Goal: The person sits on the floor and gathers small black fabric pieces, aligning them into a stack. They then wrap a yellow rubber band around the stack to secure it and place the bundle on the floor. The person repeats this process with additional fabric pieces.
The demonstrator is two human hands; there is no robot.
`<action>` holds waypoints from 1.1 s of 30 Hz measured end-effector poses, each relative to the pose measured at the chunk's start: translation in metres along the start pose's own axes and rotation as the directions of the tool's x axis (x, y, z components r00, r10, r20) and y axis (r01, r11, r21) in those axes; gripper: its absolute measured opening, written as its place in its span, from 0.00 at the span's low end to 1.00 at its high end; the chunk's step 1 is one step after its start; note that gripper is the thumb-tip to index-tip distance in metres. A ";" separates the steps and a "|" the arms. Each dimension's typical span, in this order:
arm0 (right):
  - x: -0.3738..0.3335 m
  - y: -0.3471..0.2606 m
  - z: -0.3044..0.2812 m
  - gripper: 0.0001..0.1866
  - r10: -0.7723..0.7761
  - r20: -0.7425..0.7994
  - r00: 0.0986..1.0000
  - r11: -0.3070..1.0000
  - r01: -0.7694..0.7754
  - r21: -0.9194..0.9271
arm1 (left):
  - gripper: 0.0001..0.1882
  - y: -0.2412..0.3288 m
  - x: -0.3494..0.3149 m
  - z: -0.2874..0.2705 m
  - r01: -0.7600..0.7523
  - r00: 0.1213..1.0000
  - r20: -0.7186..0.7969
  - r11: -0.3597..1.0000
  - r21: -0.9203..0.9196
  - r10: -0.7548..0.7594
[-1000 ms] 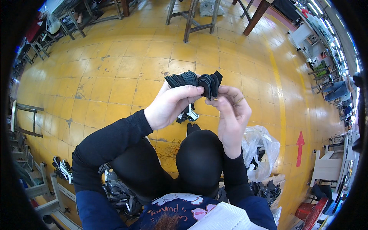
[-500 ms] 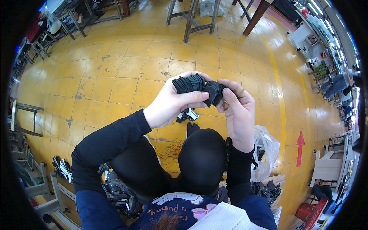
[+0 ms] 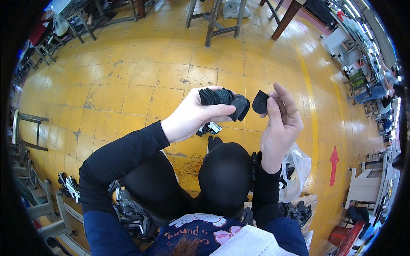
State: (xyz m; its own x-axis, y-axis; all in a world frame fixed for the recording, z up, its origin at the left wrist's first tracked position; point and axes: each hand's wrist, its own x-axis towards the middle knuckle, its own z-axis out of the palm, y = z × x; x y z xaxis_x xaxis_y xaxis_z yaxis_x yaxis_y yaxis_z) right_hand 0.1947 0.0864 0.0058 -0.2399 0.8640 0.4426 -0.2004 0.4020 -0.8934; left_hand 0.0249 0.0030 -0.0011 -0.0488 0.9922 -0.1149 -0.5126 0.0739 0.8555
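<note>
My left hand [image 3: 194, 112] is closed around a thick stack of thin black cut pieces [image 3: 215, 97], its thumb pressed on the stack's right end. The pieces there fan out and show rounded edges. To the right, apart from the stack, my right hand [image 3: 279, 121] pinches one single black piece [image 3: 260, 103] between thumb and fingers. That piece is rounded below with a pointed tip upward. What material the pieces are made of I cannot tell. Both hands are held above my knees.
Black and white parts [image 3: 211, 128] lie on the yellow tiled floor beyond my knees, near loose rubber-band-like loops [image 3: 189, 167]. Dark parts [image 3: 136, 215] are heaped by my left thigh. At my right are a clear plastic bag [image 3: 297, 164] and more dark parts [image 3: 295, 213]. Wooden stool legs [image 3: 212, 23] stand ahead.
My right hand has moved right, away from the stack, with a single black piece in its fingers. The left hand with the stack has shifted slightly right.
</note>
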 end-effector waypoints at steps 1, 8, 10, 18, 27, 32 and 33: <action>-0.001 -0.001 0.000 0.15 -0.019 0.007 1.000 1.000 0.019 0.017 | 0.18 0.000 0.000 0.001 -0.030 1.000 -0.005 0.999 0.039 0.030; 0.003 0.009 -0.001 0.16 0.302 0.182 0.936 0.791 -0.352 0.499 | 0.19 0.002 0.002 -0.003 -0.051 0.999 -0.024 0.971 -0.234 0.047; 0.003 0.012 -0.003 0.16 0.399 0.331 0.855 0.542 -0.511 0.667 | 0.20 0.001 0.001 -0.003 -0.050 0.999 -0.017 0.983 -0.176 0.047; 0.001 0.012 -0.003 0.13 0.528 0.428 0.733 0.522 -0.678 0.517 | 0.18 0.003 0.002 -0.007 -0.305 0.952 0.082 0.885 0.351 0.296; -0.010 0.000 0.000 0.11 0.067 0.315 0.947 0.991 -0.026 -0.132 | 0.15 0.001 0.004 -0.003 -0.283 0.952 -0.017 0.896 0.343 0.307; -0.009 0.002 0.011 0.13 -0.163 0.265 0.950 0.897 0.255 -0.361 | 0.14 -0.001 0.005 -0.003 -0.244 0.966 -0.027 0.946 0.213 0.256; -0.010 0.003 0.014 0.12 -0.113 0.243 0.964 0.930 0.188 -0.315 | 0.14 -0.001 0.005 -0.003 -0.211 0.976 -0.031 0.973 0.094 0.215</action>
State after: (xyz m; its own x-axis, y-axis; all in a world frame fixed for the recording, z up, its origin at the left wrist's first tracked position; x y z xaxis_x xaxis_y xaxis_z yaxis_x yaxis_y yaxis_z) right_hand 0.1832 0.0750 0.0002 -0.4389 0.7136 0.5460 0.0675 0.6322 -0.7719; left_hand 0.0227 0.0077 -0.0042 -0.1846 0.9812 0.0562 -0.4078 -0.1285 0.9040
